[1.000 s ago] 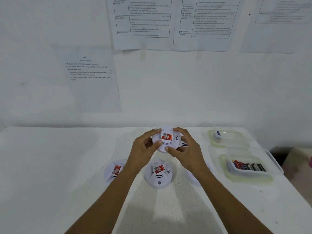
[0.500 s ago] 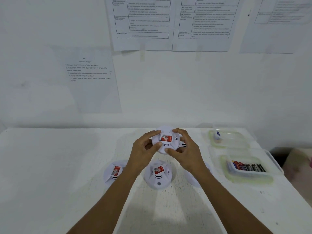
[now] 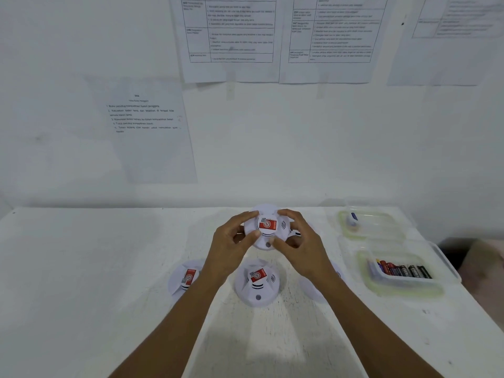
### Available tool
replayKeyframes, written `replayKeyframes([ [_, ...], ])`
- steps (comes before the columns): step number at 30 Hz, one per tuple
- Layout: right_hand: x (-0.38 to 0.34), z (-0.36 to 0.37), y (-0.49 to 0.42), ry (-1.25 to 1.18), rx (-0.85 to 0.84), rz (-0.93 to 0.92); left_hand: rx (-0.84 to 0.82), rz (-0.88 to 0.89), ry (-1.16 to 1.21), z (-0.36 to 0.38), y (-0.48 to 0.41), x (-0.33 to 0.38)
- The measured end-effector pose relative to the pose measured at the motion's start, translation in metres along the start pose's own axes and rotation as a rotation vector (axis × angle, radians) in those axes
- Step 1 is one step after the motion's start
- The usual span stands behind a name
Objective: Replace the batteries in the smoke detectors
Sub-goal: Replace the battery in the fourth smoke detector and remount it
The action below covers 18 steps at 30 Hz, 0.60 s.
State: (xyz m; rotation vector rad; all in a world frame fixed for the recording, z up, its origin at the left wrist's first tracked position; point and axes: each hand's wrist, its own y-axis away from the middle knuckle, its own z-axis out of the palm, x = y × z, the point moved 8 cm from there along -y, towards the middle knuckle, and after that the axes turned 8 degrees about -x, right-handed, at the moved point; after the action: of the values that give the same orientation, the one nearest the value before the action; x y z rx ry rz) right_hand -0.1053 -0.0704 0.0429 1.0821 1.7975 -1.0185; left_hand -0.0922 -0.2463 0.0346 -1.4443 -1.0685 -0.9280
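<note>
At the far left one smoke detector (image 3: pixel 185 280) lay face up on the white table (image 3: pixel 81 282); I judged that it waited for its turn. The left hand (image 3: pixel 227 248) gripped the lifted detector (image 3: pixel 266 227) at its left rim, fingers curled over the top edge, thumb pressing the front. This detector was above the table between both hands, red label toward me. Below it sat the middle detector (image 3: pixel 257 285). The right hand (image 3: pixel 302 246) gripped the opposite rim in the same way. I believed this opposed grip was for twisting the housing open. Both wrists bent inward. At the right, batteries (image 3: pixel 401 270) lay in a clear box (image 3: pixel 409 287), within easy reach.
</note>
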Motion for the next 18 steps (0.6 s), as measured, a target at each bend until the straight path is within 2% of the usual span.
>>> replayKeyframes([
  [7,-0.011,-0.006,-0.001,-0.086,-0.069,-0.022,-0.020,0.006,0.008,-0.003,0.001,0.002],
  [18,-0.009,-0.006,-0.002,-0.077,-0.068,-0.008,-0.027,0.022,0.015,-0.004,0.001,0.002],
])
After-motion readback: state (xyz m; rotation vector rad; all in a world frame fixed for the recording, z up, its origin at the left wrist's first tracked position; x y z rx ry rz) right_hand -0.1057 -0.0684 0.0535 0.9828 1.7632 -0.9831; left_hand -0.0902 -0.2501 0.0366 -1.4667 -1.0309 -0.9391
